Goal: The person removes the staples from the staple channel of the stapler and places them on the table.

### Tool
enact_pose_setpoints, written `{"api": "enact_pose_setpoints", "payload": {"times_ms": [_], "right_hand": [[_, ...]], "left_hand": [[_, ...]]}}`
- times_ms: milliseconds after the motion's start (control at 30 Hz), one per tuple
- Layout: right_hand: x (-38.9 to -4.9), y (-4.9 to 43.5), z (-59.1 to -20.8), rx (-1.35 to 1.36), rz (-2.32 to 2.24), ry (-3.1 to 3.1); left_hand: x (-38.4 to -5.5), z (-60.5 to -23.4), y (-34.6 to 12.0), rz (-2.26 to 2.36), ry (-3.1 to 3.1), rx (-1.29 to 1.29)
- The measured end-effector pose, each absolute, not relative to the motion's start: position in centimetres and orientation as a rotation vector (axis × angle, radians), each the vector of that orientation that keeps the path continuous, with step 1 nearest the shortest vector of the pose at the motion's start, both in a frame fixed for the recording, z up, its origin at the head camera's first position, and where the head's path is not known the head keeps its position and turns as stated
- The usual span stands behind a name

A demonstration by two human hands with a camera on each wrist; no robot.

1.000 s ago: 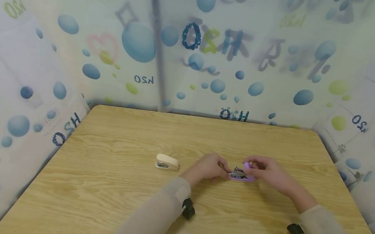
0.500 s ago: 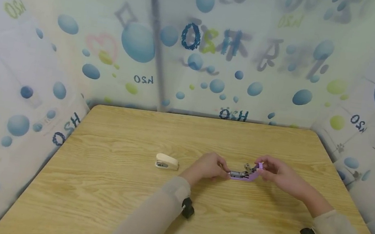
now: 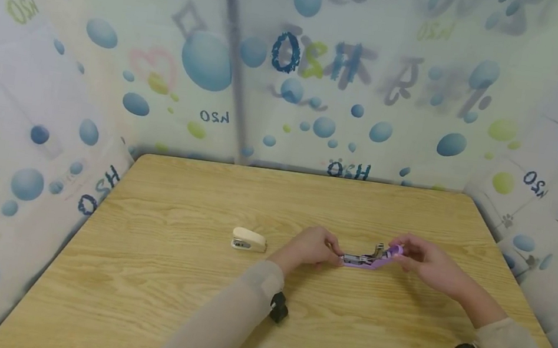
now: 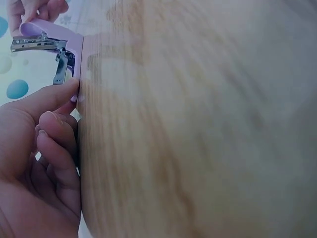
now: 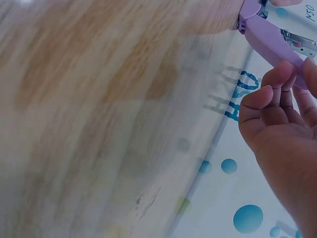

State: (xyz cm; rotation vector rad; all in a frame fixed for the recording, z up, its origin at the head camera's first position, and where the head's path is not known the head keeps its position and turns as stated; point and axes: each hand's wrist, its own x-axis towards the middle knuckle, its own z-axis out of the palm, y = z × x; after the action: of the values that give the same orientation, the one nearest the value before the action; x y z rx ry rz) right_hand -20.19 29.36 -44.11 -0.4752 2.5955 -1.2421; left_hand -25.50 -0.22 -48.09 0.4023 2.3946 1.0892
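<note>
A purple stapler [image 3: 380, 264] lies folded open on the table, right of its middle. Its metal staple channel [image 3: 354, 260] is exposed. My left hand [image 3: 313, 246] pinches the stapler's left end between thumb and fingers, low against the tabletop. At the other end, my right hand [image 3: 429, 267] grips the tip of the purple top cover [image 5: 271, 39], which slants up and to the right, away from the base. In the left wrist view, metal parts [image 4: 34, 44] stand out from the inside of the cover. Fingertips hide both ends of the stapler.
A cream stapler [image 3: 249, 240] stands closed on the wooden table [image 3: 163, 276], left of my left hand. Patterned cloth walls [image 3: 323, 85] rise along the table's back and sides.
My right hand has moved to the right, swinging the purple stapler's cover back and opening it wider. The left hand stays at the left end. The cream stapler has not moved.
</note>
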Motion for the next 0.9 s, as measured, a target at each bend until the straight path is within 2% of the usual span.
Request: {"api": "enact_pose_setpoints", "payload": {"times_ms": [267, 667, 900], "right_hand": [[-19.9, 30.7, -45.0, -0.516, -1.125, 2.746], [-19.5, 30.5, -44.7, -0.390, -1.154, 2.704], [-19.8, 30.8, -44.2, -0.469, -1.024, 2.742]], "left_hand": [[-25.5, -48.1, -0.1, 1.095, 2.383, 0.412], [-25.6, -48.0, -0.1, 1.084, 2.386, 0.402], [-25.4, -47.8, -0.2, 1.075, 2.391, 0.394]]}}
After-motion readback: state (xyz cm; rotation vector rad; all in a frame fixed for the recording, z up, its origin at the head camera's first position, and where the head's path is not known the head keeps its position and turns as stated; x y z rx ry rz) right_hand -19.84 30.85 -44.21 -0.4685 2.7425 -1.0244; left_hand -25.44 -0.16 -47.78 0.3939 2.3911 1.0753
